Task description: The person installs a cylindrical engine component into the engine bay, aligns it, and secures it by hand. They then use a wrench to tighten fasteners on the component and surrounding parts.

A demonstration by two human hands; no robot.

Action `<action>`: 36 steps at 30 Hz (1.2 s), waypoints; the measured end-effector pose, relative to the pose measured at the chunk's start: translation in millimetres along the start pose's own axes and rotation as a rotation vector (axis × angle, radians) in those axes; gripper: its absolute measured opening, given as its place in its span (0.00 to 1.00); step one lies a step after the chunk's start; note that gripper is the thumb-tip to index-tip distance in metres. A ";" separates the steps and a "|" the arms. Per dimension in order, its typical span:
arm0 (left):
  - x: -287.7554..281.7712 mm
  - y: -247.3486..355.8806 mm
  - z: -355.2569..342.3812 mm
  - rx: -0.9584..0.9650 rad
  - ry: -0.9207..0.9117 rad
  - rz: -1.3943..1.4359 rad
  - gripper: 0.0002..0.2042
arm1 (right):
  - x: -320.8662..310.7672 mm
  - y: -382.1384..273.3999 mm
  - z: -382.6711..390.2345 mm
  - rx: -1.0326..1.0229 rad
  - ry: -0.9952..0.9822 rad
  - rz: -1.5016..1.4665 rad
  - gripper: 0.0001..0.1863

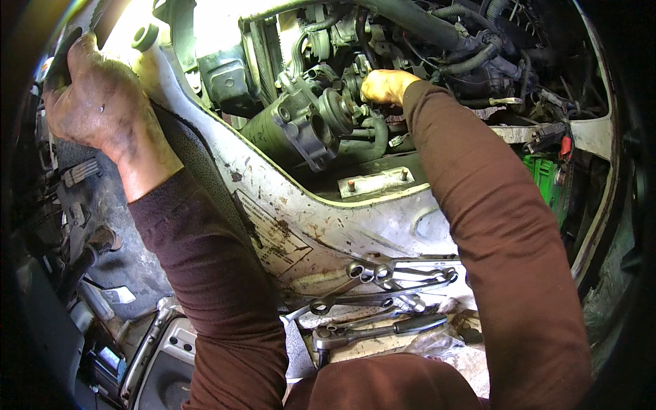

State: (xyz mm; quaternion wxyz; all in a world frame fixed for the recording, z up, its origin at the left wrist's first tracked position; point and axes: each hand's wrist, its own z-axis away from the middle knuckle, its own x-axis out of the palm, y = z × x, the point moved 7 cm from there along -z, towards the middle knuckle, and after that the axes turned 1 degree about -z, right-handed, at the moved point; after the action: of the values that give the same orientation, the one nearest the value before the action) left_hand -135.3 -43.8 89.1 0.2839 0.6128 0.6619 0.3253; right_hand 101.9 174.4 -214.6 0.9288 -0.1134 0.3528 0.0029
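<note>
My left hand (92, 92) is raised at the upper left, fingers curled around a dark edge whose nature is unclear. My right hand (383, 87) reaches into the engine bay with fingers bent among metal fittings (357, 78); what they hold is hidden. Just left of it sit a round metal disc (335, 109) and a cast metal housing with a wide round opening (297, 126). A rusty white metal body rim (287, 212) runs below the bay, with a plate carrying two studs (374, 183) inside it.
Several spanners (383, 280) and a ratchet (362, 335) lie below the rim. Hoses (465, 65) fill the upper right; a green battery-like case (543, 188) sits at the right. Dark textured matting (89, 191) and assorted parts are at the left.
</note>
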 end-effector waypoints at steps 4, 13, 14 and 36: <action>2.9 -1.8 0.6 -0.046 -0.027 -0.015 0.18 | 13.9 3.4 -13.7 0.256 -0.200 0.081 0.17; 3.5 3.0 1.3 -0.006 -0.010 -0.088 0.17 | 4.5 10.9 -3.6 0.381 -0.164 -0.174 0.18; 0.8 3.6 0.5 0.008 -0.003 -0.089 0.17 | -8.7 1.4 1.2 0.330 -0.173 -0.181 0.18; 2.3 -1.1 -0.5 -0.004 0.009 -0.015 0.10 | -0.2 11.1 12.1 0.127 0.012 -0.098 0.18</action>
State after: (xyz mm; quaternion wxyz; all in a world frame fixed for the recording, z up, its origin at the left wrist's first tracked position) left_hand -136.6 -41.7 88.6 0.2848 0.6056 0.6672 0.3271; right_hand 108.7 187.8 -208.0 0.9311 -0.0715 0.3517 -0.0657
